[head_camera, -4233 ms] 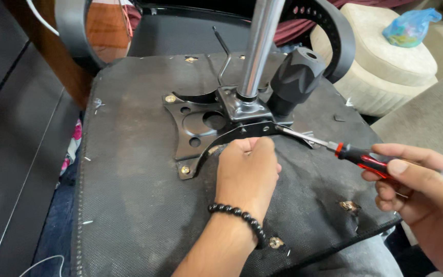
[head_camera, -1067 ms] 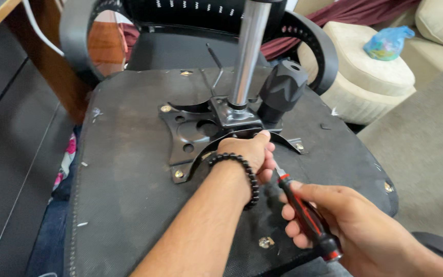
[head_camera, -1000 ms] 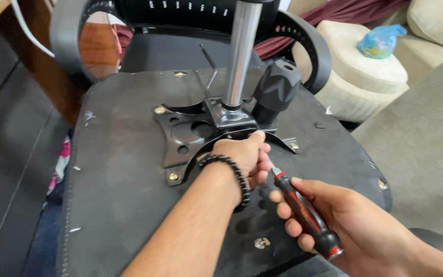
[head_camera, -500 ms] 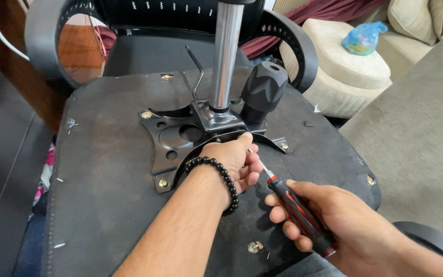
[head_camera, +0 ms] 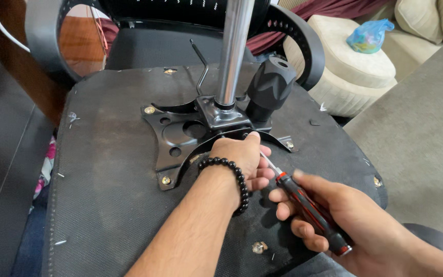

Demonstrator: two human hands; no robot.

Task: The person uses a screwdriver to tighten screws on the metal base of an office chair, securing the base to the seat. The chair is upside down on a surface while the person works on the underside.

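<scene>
An office chair lies upside down, its black fabric seat underside [head_camera: 108,174] facing me. A black metal mounting plate [head_camera: 175,136] is bolted on it, with a chrome gas cylinder [head_camera: 234,51] rising from its middle. My left hand [head_camera: 242,159], a black bead bracelet on its wrist, rests on the plate's near edge, fingers curled beside the screwdriver shaft. My right hand [head_camera: 344,215] grips a red and black screwdriver [head_camera: 311,213], its tip angled toward the plate under my left fingers; the tip is hidden.
A black round knob [head_camera: 270,87] stands right of the cylinder. A thin lever [head_camera: 201,64] sticks up behind the plate. Chair armrests [head_camera: 303,46] curve at the back. A cream pouf [head_camera: 355,72] with a blue bag [head_camera: 367,36] sits at right. A loose screw [head_camera: 260,248] lies near the front.
My right hand swung the screwdriver from the plate's right side round to the near side, handle now toward me. My left hand stayed on the plate. The view shifted a little.
</scene>
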